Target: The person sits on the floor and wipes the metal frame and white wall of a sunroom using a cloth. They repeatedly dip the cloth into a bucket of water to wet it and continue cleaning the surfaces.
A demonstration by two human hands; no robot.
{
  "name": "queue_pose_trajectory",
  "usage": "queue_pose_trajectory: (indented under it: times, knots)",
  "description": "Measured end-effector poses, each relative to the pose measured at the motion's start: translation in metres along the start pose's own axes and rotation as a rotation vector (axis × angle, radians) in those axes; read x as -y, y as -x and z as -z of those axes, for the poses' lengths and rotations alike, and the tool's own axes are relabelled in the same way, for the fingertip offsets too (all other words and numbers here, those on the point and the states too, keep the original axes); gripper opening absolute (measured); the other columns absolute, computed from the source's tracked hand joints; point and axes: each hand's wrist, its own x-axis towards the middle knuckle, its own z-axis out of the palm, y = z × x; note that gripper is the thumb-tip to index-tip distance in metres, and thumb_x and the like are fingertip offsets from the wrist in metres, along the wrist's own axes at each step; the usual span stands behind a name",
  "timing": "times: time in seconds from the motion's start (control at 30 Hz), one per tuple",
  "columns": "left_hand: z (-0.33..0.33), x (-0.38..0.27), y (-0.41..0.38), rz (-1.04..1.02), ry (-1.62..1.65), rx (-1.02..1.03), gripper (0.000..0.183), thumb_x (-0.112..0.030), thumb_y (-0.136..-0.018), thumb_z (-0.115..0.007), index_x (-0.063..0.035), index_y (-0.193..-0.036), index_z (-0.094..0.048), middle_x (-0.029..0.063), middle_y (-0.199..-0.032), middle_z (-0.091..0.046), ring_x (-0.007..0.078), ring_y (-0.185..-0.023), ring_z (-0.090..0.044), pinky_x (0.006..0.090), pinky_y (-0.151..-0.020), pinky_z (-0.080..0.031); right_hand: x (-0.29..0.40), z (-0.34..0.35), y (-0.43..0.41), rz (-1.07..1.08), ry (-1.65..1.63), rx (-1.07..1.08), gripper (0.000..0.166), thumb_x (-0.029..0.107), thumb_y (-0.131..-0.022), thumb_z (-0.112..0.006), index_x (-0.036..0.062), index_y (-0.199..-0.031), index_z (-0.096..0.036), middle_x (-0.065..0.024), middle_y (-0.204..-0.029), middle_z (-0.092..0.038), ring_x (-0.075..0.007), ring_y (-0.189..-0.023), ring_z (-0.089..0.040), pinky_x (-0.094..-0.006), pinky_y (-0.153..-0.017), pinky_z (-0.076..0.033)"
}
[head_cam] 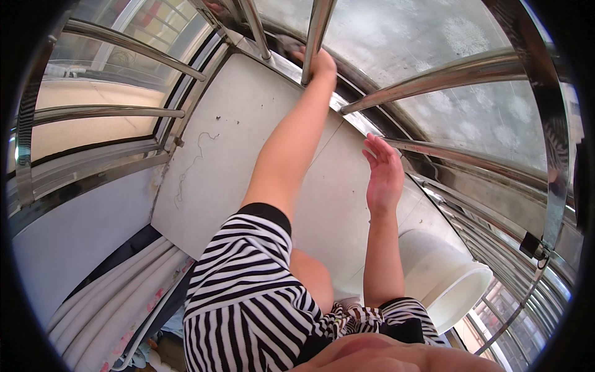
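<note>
My left arm stretches over a pale tiled ledge (232, 153) to its far edge. There my left hand (320, 65) reaches around an upright stainless-steel bar (317, 28), and its fingers are partly hidden. It grips a blurred grey cloth (288, 44) at the dark frame behind the bars. My right hand (385, 174) is held up over the ledge, palm showing, fingers apart and nothing in it. Its fingertips come close to the metal bottom rail (355, 116) of the window guard; whether they touch it cannot be told.
A translucent white plastic bucket (460, 293) lies tilted beside my right forearm. Steel guard bars (446, 81) enclose the ledge. A long thread or hair (200, 144) and small specks lie on it. Pale fabric (125, 274) with pink flowers hangs lower left, below a window frame (93, 176).
</note>
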Motion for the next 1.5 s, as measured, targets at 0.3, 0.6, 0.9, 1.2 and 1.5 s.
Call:
queue_pose_trajectory:
  times: [0.3,0.6,0.9,1.2,1.5]
  knots:
    - [0.015,0.005,0.050,-0.300,-0.411,0.178,0.064,-0.029,-0.100,-0.034,0.0048,-0.149,-0.010,0.0257,-0.157,-0.008,0.0374,-0.147,-0.003,0.0446,-0.119,-0.007,0.028,0.017,0.031,0.006,0.114,-0.002,0.047,0.032,-0.096,-0.045,-0.0041,-0.127,-0.053,-0.0179,-0.134,-0.054,-0.0272,-0.123,-0.051,-0.0398,-0.102,-0.039]
    - [0.125,-0.066,0.064,-0.325,0.034,0.207,0.035,-0.011,-0.097,-0.043,0.0052,-0.126,-0.052,0.0100,-0.115,-0.063,0.0167,-0.108,-0.058,0.0323,-0.099,-0.043,0.028,-0.003,0.031,0.040,0.115,0.058,0.046,0.027,-0.094,-0.045,-0.0048,-0.126,-0.054,-0.0181,-0.131,-0.056,-0.0270,-0.119,-0.054,-0.0388,-0.100,-0.040]
    - [0.062,-0.022,-0.049,-0.069,0.044,-0.174,0.034,-0.010,-0.084,-0.053,0.0127,-0.109,-0.048,0.0183,-0.100,-0.057,0.0253,-0.084,-0.057,0.0408,-0.069,-0.048,0.028,-0.018,0.030,-0.007,0.104,0.146,0.047,0.028,-0.094,-0.047,-0.0053,-0.125,-0.054,-0.0186,-0.130,-0.056,-0.0277,-0.117,-0.055,-0.0396,-0.100,-0.040]
    - [0.026,-0.050,-0.063,0.126,0.091,-0.241,0.059,-0.010,-0.094,-0.034,0.0007,-0.149,-0.016,0.0213,-0.156,-0.019,0.0344,-0.140,-0.029,0.0390,-0.115,-0.028,0.015,-0.015,0.010,-0.042,0.121,0.131,0.050,0.033,-0.093,-0.048,-0.0060,-0.124,-0.054,-0.0215,-0.127,-0.058,-0.0294,-0.113,-0.058,-0.0410,-0.100,-0.041]
    - [0.030,-0.017,-0.146,-0.114,-0.149,-0.291,0.057,-0.025,-0.096,-0.030,0.0042,-0.145,-0.028,0.0230,-0.151,-0.031,0.0400,-0.134,-0.037,0.0424,-0.111,-0.030,0.014,0.004,0.024,-0.112,0.200,0.066,0.056,0.040,-0.092,-0.051,-0.0060,-0.123,-0.055,-0.0219,-0.124,-0.059,-0.0298,-0.110,-0.059,-0.0410,-0.098,-0.042]
